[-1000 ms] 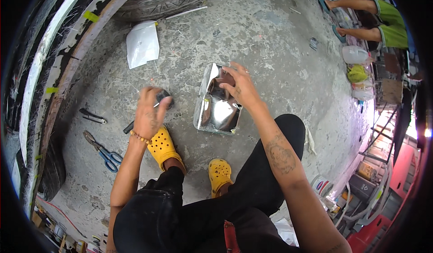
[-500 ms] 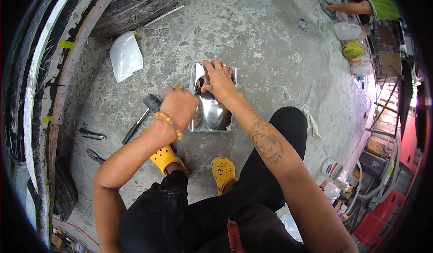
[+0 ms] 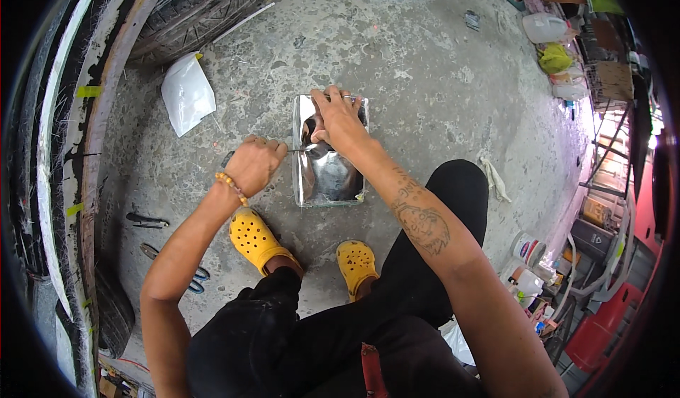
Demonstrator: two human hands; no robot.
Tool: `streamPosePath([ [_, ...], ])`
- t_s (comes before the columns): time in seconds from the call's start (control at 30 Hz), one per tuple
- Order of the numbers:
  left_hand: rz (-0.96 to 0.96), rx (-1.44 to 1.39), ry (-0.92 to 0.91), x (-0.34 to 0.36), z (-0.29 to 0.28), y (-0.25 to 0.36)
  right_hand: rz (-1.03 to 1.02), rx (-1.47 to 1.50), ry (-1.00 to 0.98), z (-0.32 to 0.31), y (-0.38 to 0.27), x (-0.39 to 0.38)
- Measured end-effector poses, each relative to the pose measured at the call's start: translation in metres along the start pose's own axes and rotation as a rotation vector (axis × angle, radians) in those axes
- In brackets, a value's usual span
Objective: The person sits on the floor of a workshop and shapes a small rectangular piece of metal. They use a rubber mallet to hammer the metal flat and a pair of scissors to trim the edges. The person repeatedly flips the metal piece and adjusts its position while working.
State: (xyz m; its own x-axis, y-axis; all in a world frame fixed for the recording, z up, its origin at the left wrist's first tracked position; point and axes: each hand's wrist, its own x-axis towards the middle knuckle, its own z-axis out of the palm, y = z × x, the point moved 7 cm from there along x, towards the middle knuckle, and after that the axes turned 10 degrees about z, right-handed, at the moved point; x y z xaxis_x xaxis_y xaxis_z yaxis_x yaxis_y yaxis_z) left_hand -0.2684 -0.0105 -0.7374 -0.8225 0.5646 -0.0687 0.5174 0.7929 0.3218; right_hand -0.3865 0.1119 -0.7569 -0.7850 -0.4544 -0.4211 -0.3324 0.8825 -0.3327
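Left fist on a thin tool, right hand spread over the shiny piece

Concrete floor (image 3: 432,100) stretches ahead of the right hand (image 3: 340,124) and off to its right, with a pale rag (image 3: 496,180) lying well apart on that side. To the left hand's (image 3: 255,163) far left runs a long, worn frame edge (image 3: 92,150) with yellow-green tape on it; a tyre (image 3: 205,15) stands ahead and to the left, and a white sheet (image 3: 188,99) lies nearer on that same side. Room toward the body is tighter: a yellow clog (image 3: 255,242) sits just below the left wrist, and the bent right knee (image 3: 459,185) is near the right forearm.

The left elbow is bent outward and the hand is clenched, knuckles up, around a thin dark tool (image 3: 297,150) whose grip is hidden inside it. The right forearm reaches forward and inward; its hand lies palm down, fingers spread toward the far edge and closed around nothing.

The mirror-bright rectangular piece (image 3: 333,178) lies on the floor directly under the right hand, its lower half showing nearer the body. It is just right of the left fist, and the tool spans the gap to its left side.
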Motion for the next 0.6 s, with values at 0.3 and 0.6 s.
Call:
streamPosePath([
  [0.3,-0.111,0.012,-0.251,0.025,-0.008,0.029,0.071,-0.013,-0.050,-0.003,-0.006,0.001],
  [0.6,-0.083,-0.271,0.022,-0.015,-0.004,-0.024,0.045,-0.033,-0.008,0.003,-0.016,0.005],
])
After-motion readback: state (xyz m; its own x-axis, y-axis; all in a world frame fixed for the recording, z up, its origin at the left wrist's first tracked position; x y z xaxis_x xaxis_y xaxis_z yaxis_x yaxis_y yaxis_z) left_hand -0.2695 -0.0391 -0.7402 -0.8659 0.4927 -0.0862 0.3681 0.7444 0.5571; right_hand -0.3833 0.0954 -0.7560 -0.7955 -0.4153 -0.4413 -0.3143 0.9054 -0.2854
